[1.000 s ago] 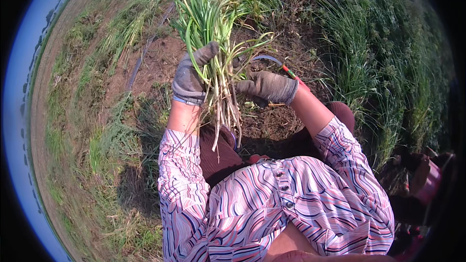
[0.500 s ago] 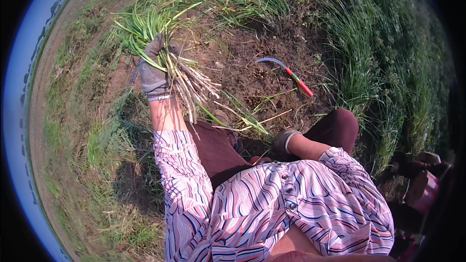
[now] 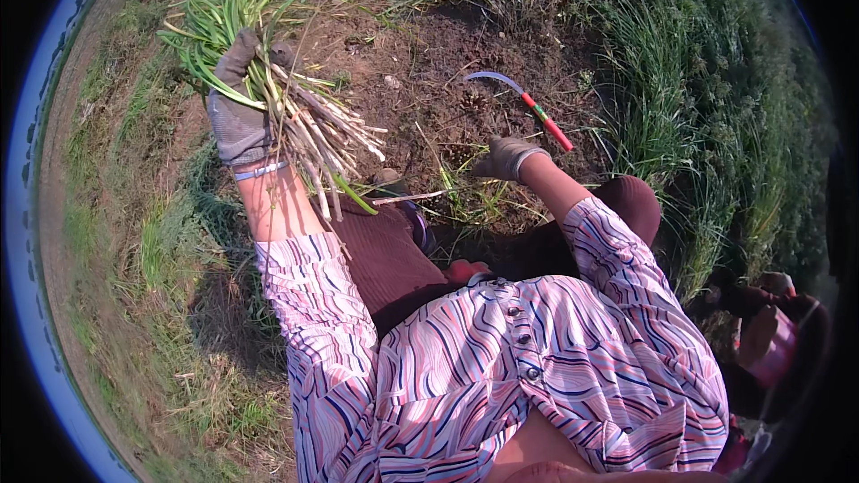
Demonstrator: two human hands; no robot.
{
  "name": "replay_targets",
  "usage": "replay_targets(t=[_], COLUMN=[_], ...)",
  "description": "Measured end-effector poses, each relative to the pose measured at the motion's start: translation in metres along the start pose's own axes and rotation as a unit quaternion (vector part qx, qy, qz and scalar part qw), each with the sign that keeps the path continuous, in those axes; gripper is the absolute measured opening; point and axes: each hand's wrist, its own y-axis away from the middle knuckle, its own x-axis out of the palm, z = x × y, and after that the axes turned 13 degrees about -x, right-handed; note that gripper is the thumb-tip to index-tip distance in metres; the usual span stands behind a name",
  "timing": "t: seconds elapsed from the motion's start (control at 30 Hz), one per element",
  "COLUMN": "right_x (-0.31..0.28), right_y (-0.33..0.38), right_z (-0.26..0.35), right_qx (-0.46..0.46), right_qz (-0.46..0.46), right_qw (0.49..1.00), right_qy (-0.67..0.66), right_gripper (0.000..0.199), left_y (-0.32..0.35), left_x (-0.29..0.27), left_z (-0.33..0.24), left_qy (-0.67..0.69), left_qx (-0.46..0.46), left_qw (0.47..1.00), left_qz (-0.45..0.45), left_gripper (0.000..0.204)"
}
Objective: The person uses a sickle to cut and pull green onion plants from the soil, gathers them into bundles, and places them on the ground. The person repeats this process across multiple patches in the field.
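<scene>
Bare brown soil [image 3: 420, 80] ringed by tall green grass [image 3: 680, 98] fills the head view, with the person crouched over it in a striped pink shirt. Up at the left, the left hand [image 3: 237, 120], in a grey knitted glove, is closed tight around a thick bundle of long green-leaved plants with pale stalks [image 3: 295, 111]; the leaves fan away to the upper left while the pale ends hang down toward the knee. Some stalks splay loosely from the lower end, so a few could likely slip out if the grip slackens or the bundle is tilted further. Lower and to the right, the right hand [image 3: 503, 159], also gloved in grey, reaches down to the soil among a few loose green blades [image 3: 470, 201], well apart from the bundle; I cannot tell whether its fingers are closed on anything. Just beyond it lies a small curved-blade sickle with a red handle [image 3: 528, 105], near but not touched. Groping there without looking could bring the glove against the blade edge.
</scene>
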Motion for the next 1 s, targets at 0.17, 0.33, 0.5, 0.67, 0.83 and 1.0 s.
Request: replay_targets(t=[0.17,0.33,0.5,0.67,0.83,1.0], right_x=[0.086,0.168,0.205,0.288,0.281,0.191], right_y=[-0.055,-0.081,-0.082,-0.109,-0.086,-0.034], right_z=[-0.033,-0.03,0.005,-0.053,-0.041,0.023], right_qx=[-0.032,-0.053,0.042,0.175,0.098,0.076], right_qz=[0.157,0.125,0.155,0.025,0.098,0.172], right_qw=[0.984,0.99,0.985,0.963,0.976,0.968], right_qy=[-0.072,-0.044,-0.058,-0.204,-0.167,-0.169], right_gripper=[0.112,0.132,0.094,0.07,0.094,0.094], left_y=[0.001,0.009,0.024,0.013,0.014,0.033], left_x=[-0.014,-0.023,-0.039,-0.022,-0.016,-0.031], left_z=[-0.004,-0.002,-0.01,0.0,0.002,-0.009], left_qy=[-0.009,-0.017,-0.031,-0.016,-0.019,-0.018], left_qx=[0.005,-0.001,-0.003,-0.02,-0.022,-0.015], left_qw=[0.999,0.998,0.994,0.995,0.995,0.993], left_qz=[-0.031,-0.062,-0.107,-0.092,-0.09,-0.114], left_gripper=[0.021,0.021,0.02,0.02,0.019,0.019])
